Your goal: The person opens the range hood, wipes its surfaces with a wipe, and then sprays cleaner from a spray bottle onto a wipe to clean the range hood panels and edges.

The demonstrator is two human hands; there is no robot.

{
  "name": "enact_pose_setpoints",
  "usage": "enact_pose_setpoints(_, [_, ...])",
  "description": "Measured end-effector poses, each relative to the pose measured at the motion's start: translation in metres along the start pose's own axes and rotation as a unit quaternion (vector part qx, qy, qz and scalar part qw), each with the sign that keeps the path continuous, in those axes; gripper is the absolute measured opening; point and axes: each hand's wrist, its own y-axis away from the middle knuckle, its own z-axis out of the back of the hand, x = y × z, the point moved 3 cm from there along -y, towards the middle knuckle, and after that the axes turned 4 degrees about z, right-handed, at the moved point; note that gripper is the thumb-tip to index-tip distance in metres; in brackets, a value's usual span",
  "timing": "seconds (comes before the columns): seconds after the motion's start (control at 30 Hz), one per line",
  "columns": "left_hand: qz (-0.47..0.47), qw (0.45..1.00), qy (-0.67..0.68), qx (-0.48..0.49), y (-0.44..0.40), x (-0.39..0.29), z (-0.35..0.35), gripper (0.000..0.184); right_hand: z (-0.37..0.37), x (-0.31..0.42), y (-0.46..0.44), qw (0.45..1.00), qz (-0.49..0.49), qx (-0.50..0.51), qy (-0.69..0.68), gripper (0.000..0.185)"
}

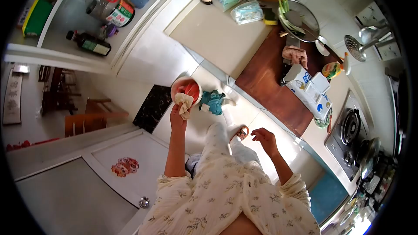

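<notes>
Currently left hand is gripping a crumpled cream cloth/paper wad at 11 o'clock from cream floral shirt, overlapping 6 o'clock rim of round red-lined white bin; right hand is hovering at 1 o'clock, fingers loosely curled.

The far side of the bin leaves room for a hand from above, while the tissue and left hand obstruct part of its near rim. Just right of the bin, the bag blocks a low path. Farther right of the bin, floor gives passage, bounded by the counter on the bin's far right and legs on its near right.
</notes>
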Motion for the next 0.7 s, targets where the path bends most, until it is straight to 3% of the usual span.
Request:
enact_pose_setpoints(0.1, [-0.062, 0.993, -0.081, 0.052, -0.030, -0.026, -0.050, 0.018, -0.009, -0.012, 0.003, 0.999, -0.017, -0.030, 0.026, 0.014])
enact_pose_setpoints(0.2, [-0.064, 0.978, -0.147, 0.137, -0.079, -0.050, -0.079, 0.023, -0.029, -0.020, -0.001, 0.997, -0.040, -0.064, 0.004, 0.015])
enact_pose_setpoints(0.33, [-0.027, 0.965, -0.186, 0.181, -0.162, -0.061, -0.116, 0.026, -0.069, -0.055, -0.026, 0.993, -0.064, -0.101, -0.001, 0.017])
enact_pose_setpoints(0.43, [0.007, 0.918, -0.267, 0.294, -0.214, -0.069, -0.156, 0.028, -0.110, -0.110, -0.055, 0.986, -0.048, -0.139, -0.075, 0.018])
enact_pose_setpoints(0.5, [0.018, 0.913, -0.218, 0.344, -0.239, -0.071, -0.182, 0.027, -0.146, -0.117, -0.076, 0.987, -0.084, -0.118, -0.072, 0.019])
enact_pose_setpoints(0.53, [0.004, 0.922, -0.224, 0.315, -0.231, -0.076, -0.198, 0.023, -0.162, -0.126, -0.087, 0.984, -0.102, -0.117, -0.086, 0.017])
enact_pose_setpoints(0.57, [-0.017, 0.940, -0.212, 0.266, -0.246, -0.073, -0.197, 0.034, -0.178, -0.139, -0.097, 0.981, -0.120, -0.116, -0.101, 0.015])
enact_pose_setpoints(0.6, [-0.071, 0.925, -0.275, 0.252, -0.266, -0.069, -0.189, 0.044, -0.189, -0.150, -0.107, 0.984, -0.111, -0.102, -0.096, 0.015])
enact_pose_setpoints(0.7, [-0.330, 0.841, -0.370, 0.217, -0.247, -0.090, -0.170, 0.041, -0.203, -0.192, -0.140, 0.990, -0.096, -0.083, -0.058, 0.015])
